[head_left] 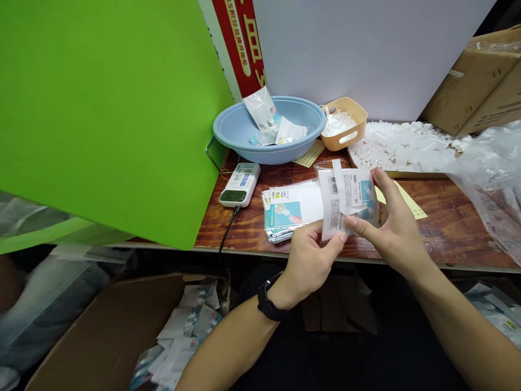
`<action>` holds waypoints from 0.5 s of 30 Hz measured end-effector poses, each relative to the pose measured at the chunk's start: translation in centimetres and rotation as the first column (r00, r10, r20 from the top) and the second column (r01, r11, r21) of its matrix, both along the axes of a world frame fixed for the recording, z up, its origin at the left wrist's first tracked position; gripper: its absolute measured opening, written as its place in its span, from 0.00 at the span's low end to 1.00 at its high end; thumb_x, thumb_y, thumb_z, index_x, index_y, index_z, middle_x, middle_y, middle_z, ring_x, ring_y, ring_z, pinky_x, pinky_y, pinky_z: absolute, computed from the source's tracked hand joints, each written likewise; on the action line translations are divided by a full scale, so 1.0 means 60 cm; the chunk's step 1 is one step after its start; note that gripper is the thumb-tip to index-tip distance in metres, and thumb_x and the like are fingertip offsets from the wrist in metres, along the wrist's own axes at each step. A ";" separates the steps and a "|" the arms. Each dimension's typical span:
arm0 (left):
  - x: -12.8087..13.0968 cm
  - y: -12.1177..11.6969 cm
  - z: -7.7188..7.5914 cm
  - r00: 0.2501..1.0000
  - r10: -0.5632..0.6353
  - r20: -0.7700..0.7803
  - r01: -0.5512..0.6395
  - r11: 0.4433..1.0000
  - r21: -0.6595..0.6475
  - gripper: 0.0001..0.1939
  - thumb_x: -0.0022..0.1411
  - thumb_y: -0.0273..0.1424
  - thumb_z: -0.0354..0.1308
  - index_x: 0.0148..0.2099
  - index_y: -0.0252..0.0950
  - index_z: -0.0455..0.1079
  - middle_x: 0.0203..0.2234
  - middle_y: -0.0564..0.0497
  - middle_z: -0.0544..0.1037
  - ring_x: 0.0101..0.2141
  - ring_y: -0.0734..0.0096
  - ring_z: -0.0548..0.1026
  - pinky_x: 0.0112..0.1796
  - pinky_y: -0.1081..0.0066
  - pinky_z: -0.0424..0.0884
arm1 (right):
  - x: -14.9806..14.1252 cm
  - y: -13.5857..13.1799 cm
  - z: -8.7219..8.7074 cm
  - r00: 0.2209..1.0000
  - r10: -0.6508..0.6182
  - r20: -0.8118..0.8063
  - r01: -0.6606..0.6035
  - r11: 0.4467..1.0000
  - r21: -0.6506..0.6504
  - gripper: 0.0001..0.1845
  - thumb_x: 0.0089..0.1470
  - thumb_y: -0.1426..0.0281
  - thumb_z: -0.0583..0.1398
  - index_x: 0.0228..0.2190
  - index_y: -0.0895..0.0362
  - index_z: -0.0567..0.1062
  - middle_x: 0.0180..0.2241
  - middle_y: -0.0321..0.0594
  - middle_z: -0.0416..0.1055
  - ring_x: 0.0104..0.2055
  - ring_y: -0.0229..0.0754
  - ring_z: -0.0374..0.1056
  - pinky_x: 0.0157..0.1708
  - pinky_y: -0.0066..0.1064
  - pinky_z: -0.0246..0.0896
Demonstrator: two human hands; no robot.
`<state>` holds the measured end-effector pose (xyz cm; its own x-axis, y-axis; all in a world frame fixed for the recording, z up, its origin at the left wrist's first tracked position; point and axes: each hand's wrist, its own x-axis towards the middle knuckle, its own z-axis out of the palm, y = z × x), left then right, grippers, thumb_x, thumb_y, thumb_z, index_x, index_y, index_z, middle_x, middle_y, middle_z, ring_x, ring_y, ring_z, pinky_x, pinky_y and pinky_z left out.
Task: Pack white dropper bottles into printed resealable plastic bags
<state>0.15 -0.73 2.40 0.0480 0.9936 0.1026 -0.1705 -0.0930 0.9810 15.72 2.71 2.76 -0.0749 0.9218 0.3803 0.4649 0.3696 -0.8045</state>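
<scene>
clear packet (348, 200) in the grip of both hands (312, 255), just above the wooden table's front edge (439, 239)

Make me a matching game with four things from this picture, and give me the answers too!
Things:
1. Tub
2. Basket
3. Wristband
4. Packet with a white strip

Where or what colour:
A. Black, around the left wrist
B. Between the left hand and the right hand
C. Light blue, with small packets inside
D. Light orange, with white bits inside

Right pairs: 1-C, 2-D, 3-A, 4-B
</scene>
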 end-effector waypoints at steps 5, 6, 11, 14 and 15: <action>0.000 0.002 -0.003 1.000 -0.015 -0.016 0.015 1.000 -0.008 0.09 0.55 0.30 0.61 0.38 0.33 0.79 0.31 0.49 0.82 0.37 0.62 0.79 0.41 0.68 0.73 | -0.001 0.000 0.001 0.999 0.052 -0.004 -0.052 0.998 -0.019 0.51 0.49 0.51 0.64 0.66 0.55 0.48 0.68 0.52 0.45 0.69 0.57 0.44 0.64 0.54 0.48; 0.000 0.002 -0.005 0.999 -0.012 -0.031 0.012 1.000 -0.013 0.08 0.55 0.30 0.61 0.36 0.33 0.79 0.30 0.49 0.82 0.35 0.63 0.78 0.40 0.69 0.73 | -0.001 0.001 0.002 0.999 0.024 0.023 -0.024 1.000 -0.018 0.55 0.45 0.50 0.66 0.66 0.56 0.48 0.68 0.54 0.44 0.69 0.59 0.43 0.64 0.55 0.46; -0.003 0.005 -0.011 1.000 -0.017 0.001 0.017 1.000 -0.013 0.09 0.55 0.30 0.62 0.38 0.33 0.78 0.33 0.49 0.82 0.37 0.63 0.78 0.43 0.67 0.73 | 0.003 0.006 -0.002 0.996 0.073 0.056 -0.075 0.997 0.030 0.53 0.47 0.53 0.66 0.66 0.54 0.47 0.68 0.52 0.45 0.68 0.57 0.45 0.63 0.55 0.47; -0.003 0.005 -0.012 0.999 -0.027 0.020 0.027 1.000 -0.003 0.10 0.55 0.31 0.62 0.39 0.33 0.79 0.35 0.49 0.82 0.39 0.62 0.78 0.44 0.67 0.72 | 0.004 0.006 -0.005 0.992 0.109 0.067 -0.112 0.992 0.050 0.51 0.51 0.54 0.64 0.66 0.53 0.44 0.68 0.52 0.43 0.69 0.55 0.44 0.63 0.55 0.47; -0.003 0.005 -0.011 1.000 -0.030 0.004 0.030 1.000 -0.006 0.09 0.56 0.30 0.61 0.38 0.33 0.79 0.33 0.49 0.82 0.37 0.63 0.78 0.42 0.68 0.73 | 0.003 0.006 -0.005 0.993 0.089 0.077 -0.092 0.995 0.044 0.53 0.49 0.53 0.65 0.66 0.54 0.45 0.68 0.53 0.44 0.69 0.56 0.44 0.64 0.55 0.46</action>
